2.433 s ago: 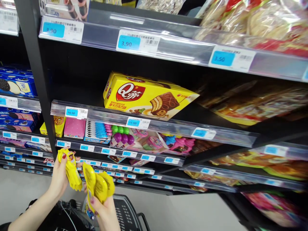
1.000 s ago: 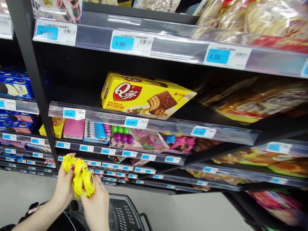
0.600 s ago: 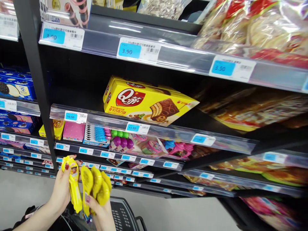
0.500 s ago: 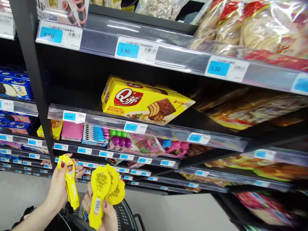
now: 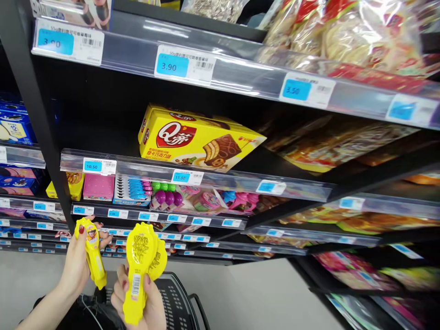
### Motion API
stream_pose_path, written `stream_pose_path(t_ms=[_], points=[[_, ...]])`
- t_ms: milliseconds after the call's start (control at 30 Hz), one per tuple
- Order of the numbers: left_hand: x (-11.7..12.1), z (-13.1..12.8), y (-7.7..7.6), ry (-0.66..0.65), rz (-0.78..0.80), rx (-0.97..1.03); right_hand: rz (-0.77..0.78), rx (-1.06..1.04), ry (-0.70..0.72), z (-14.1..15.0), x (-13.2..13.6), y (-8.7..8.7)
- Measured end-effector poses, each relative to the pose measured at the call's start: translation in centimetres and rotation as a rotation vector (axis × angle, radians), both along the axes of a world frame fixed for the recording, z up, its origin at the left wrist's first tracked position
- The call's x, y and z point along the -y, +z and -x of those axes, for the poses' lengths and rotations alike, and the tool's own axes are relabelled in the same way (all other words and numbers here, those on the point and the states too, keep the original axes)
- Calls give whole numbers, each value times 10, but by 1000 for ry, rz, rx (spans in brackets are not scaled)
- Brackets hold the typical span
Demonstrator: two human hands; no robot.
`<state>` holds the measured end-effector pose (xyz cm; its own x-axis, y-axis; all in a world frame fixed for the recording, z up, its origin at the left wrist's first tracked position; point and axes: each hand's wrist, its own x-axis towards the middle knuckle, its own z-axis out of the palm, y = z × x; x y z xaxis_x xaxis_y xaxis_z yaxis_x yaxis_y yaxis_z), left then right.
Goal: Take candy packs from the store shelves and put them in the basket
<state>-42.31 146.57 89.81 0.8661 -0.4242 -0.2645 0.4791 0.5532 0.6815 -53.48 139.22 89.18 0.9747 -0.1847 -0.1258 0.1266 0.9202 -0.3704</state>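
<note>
My left hand (image 5: 75, 266) is closed round one yellow lollipop-shaped candy pack (image 5: 92, 250), thumb on its round printed head. My right hand (image 5: 140, 305) grips the handles of several more of the yellow candy packs (image 5: 142, 263), fanned out with their printed backs and a barcode toward me. Both hands are low at the left, in front of the shop shelves and above a black shopping basket (image 5: 173, 302).
Black shelving with clear price rails and blue price tags (image 5: 172, 65) fills the view. A yellow cake box (image 5: 192, 137) lies on the middle shelf. Small toy candies (image 5: 168, 195) sit one shelf lower, bagged snacks (image 5: 343, 32) at the upper right, blue biscuit boxes (image 5: 13, 128) at the left.
The hands came together with the yellow packs, then parted. The right hand turned its bunch so the backs face me. The view has drifted a little to the right.
</note>
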Motion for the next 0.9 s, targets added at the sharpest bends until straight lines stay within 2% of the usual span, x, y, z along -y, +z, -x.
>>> stream_pose_path(t_ms=[67, 133, 200, 300, 400, 467, 600, 767, 833, 900], points=[[0, 0, 0, -11, 8, -1, 130, -37, -47, 1, -2, -3], [0, 0, 0, -34, 17, 3, 352, -95, -136, 2, -4, -7], [-1, -1, -2, -62, 32, 13, 619, -212, -256, 1, -5, -10], [-2, 1, -8, -69, 57, 17, 1114, -382, -459, -6, -7, -14], [-2, 5, -10, -83, 78, 6, 1557, -357, -628, -18, -8, -17], [-2, 9, -10, -95, 94, -8, 1687, -315, -661, -23, -8, -18], [0, 14, -9, -76, 136, -60, 1714, -363, -605, -25, -8, -17], [0, 13, -12, -105, 170, -70, 1641, -454, -416, -25, -3, -15], [-1, 11, -10, -109, 151, -60, 1506, -445, -398, -27, -1, -19], [-2, 9, -4, -128, 140, -56, 1241, -407, -375, -27, 1, -27]])
